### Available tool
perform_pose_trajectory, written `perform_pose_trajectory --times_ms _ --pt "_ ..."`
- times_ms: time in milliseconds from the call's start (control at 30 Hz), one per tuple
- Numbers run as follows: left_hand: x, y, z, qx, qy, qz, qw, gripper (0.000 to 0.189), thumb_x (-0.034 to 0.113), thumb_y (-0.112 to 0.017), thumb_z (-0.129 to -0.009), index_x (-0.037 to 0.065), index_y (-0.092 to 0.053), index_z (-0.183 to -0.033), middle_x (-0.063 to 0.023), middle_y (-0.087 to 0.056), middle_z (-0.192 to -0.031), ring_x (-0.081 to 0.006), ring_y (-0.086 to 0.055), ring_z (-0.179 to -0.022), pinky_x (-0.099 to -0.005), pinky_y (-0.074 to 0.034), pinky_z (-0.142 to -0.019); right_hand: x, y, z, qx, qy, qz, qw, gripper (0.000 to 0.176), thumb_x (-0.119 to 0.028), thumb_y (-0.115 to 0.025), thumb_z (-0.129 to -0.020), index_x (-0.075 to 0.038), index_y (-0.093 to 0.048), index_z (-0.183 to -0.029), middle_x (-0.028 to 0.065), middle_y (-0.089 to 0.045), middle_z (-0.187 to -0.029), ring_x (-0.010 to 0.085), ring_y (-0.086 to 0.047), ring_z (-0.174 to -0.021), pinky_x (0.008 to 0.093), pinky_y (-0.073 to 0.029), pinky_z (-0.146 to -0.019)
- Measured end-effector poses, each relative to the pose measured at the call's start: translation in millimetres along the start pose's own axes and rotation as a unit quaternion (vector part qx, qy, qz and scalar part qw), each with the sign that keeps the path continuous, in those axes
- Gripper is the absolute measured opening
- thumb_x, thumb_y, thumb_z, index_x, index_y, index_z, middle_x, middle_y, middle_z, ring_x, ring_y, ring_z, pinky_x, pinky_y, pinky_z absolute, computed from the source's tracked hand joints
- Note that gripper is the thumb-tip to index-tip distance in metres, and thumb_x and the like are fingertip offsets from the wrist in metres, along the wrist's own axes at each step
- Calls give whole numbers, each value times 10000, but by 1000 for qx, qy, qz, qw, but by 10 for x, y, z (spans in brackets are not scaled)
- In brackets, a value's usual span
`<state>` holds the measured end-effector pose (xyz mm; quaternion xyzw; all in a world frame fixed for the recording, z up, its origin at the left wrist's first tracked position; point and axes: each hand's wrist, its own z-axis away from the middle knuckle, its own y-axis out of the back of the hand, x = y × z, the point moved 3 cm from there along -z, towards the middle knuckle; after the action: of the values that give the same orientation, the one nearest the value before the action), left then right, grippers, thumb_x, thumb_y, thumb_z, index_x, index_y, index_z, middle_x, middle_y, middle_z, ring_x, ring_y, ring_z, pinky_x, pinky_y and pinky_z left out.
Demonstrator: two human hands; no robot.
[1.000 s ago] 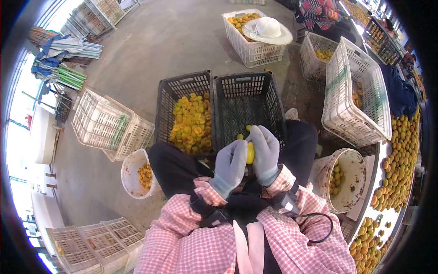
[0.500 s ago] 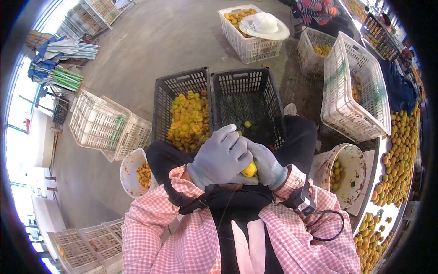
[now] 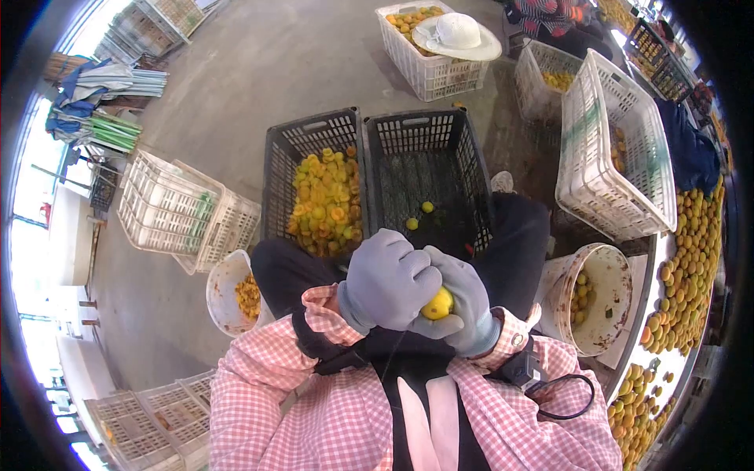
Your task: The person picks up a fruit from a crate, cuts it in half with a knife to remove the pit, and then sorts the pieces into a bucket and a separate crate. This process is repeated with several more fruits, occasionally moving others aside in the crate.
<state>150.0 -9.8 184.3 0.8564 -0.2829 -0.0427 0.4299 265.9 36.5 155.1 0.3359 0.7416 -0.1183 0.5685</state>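
Both hands wear grey gloves and meet in front of the chest. My right hand is wrapped round a yellow fruit, whose surface shows between the gloves. My left hand is closed and pressed against the same fruit; whatever its fingers pinch is hidden. Beyond the hands, a black crate on the left holds many cut yellow fruit pieces. Beside it, another black crate has a few small yellow-green pieces on its floor.
White buckets stand at the left and right, both holding fruit. White crates stand at left and right. A white hat rests on a fruit crate. Fruit covers a table at right. Another person is far back.
Both hands have moved slightly towards my body, and the left has turned over the fruit. A second small yellow-green piece now shows in the right black crate.
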Motion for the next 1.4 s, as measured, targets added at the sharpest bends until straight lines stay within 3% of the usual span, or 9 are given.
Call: perform_pose_trajectory --times_ms 67,200,333,433,667,733,1100,1300,1400 --pt "29 22 -21 31 13 24 999 538 597 -653 -694 85 -521 -596 -50 -463 -593 -214 -482 -502 -326 -385 -520 62 -54 71 67 -268 -345 897 179 -211 -560 -892 -36 -598 -907 46 -604 -830 154 -591 -730 282 -463 -663" --pt "81 21 10 37 37 43 998 533 594 -656 -685 92 -504 -593 -49 -455 -586 -221 -485 -501 -337 -381 -511 -6 -126 131 146 -311 -455 822 270 -256 -493 -973 -32 -585 -854 -5 -578 -792 63 -529 -722 240 -433 -635" --pt "-11 -122 144 17 70 4 997 519 582 -659 -692 97 -503 -592 -50 -450 -581 -224 -484 -503 -338 -388 -523 340 -106 197 119 -166 -232 951 261 -281 -430 -1002 -69 -582 -1000 17 -596 -920 70 -559 -770 235 -489 -693" --pt "-59 -197 168 -8 38 -12 999 505 567 -660 -701 97 -511 -592 -47 -456 -585 -223 -488 -519 -341 -400 -548 297 -165 116 72 -422 -419 801 411 -360 -360 -1015 -25 -519 -1194 44 -576 -1108 113 -555 -988 264 -448 -895" --pt "-6 -124 26 -20 -23 -22 999 511 569 -659 -699 79 -551 -601 -50 -477 -615 -221 -498 -557 -347 -424 -593 241 -2 150 0 -413 -418 809 375 -313 -371 -1011 -19 -505 -1201 54 -585 -1097 137 -558 -983 286 -444 -904" --pt "-24 -97 -53 -3 -20 -27 999 518 575 -659 -695 77 -550 -601 -51 -479 -612 -224 -494 -548 -350 -425 -588 -50 122 80 -7 -153 -105 983 294 -221 -454 -945 -18 -521 -1148 96 -596 -1064 196 -583 -954 305 -454 -880" --pt "-95 -90 -67 97 27 13 995 519 573 -678 -671 93 -501 -587 -52 -427 -569 -240 -470 -510 -346 -386 -506 -7 -24 -38 165 -77 -35 983 254 -242 -472 -924 2 -520 -872 117 -509 -783 247 -528 -718 334 -416 -655" --pt "32 -276 28 135 238 180 945 431 454 -710 -682 71 -522 -622 -82 -468 -583 -286 -471 -505 -364 -372 -483 57 -39 -60 267 -64 -193 942 364 -293 -404 -986 -22 -462 -751 55 -417 -653 139 -394 -586 276 -335 -549" --pt "55 -423 157 171 458 375 788 388 355 -606 -864 33 -543 -658 -44 -486 -569 -158 -515 -526 -325 -364 -481 231 -13 -116 243 -56 -107 962 359 -257 -417 -976 -34 -447 -696 41 -416 -641 133 -374 -562 276 -316 -523"
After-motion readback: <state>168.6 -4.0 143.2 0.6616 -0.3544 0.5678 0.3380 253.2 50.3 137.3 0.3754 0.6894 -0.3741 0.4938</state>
